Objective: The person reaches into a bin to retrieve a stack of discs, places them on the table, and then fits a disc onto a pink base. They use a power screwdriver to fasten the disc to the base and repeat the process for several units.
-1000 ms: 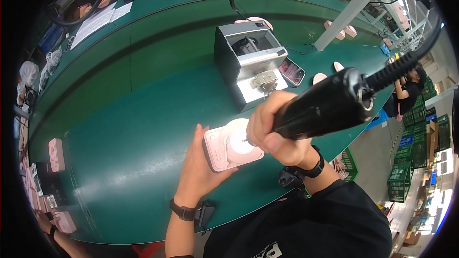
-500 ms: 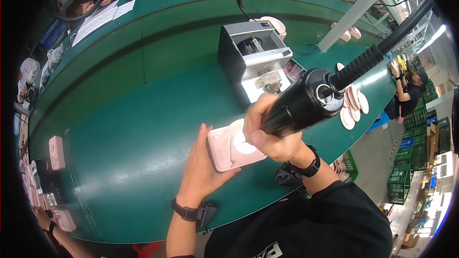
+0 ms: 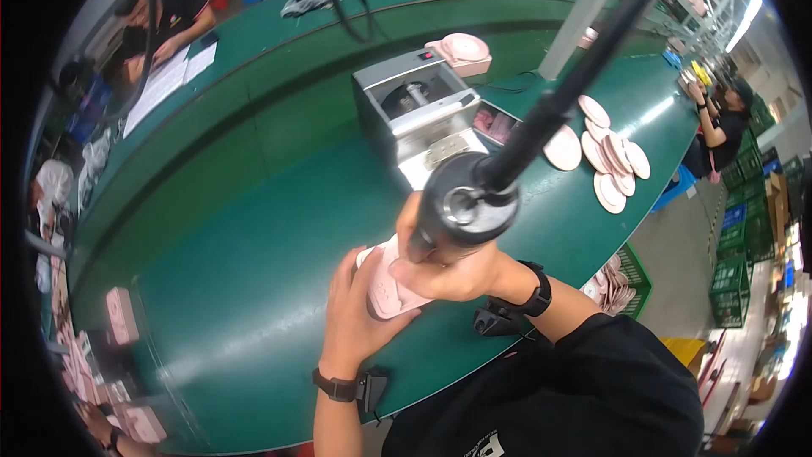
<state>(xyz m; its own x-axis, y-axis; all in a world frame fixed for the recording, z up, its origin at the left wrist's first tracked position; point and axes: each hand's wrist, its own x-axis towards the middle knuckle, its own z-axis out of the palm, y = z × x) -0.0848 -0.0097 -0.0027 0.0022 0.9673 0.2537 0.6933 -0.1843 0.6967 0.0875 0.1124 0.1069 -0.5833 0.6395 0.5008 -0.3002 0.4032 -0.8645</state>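
In my right hand is a black corded electric screwdriver, its fingers wrapped round the body. It stands nearly upright over a pink plastic housing. The screwdriver's tip and the housing's far part are hidden behind that hand. My left hand grips the housing from the left and near sides, its thumb along the near edge. Beyond both hands stands a grey and black screw feeder with an open top.
Pink round discs lie in a loose pile to the right. A pink housing sits behind the feeder, another at far left. By the bench's right edge is a green crate of pink parts. Other people work around the bench.
The screwdriver has tipped more upright, and my right hand now covers the white disc on the housing. The whole view has shifted, bringing another pink disc beside the feeder into sight.
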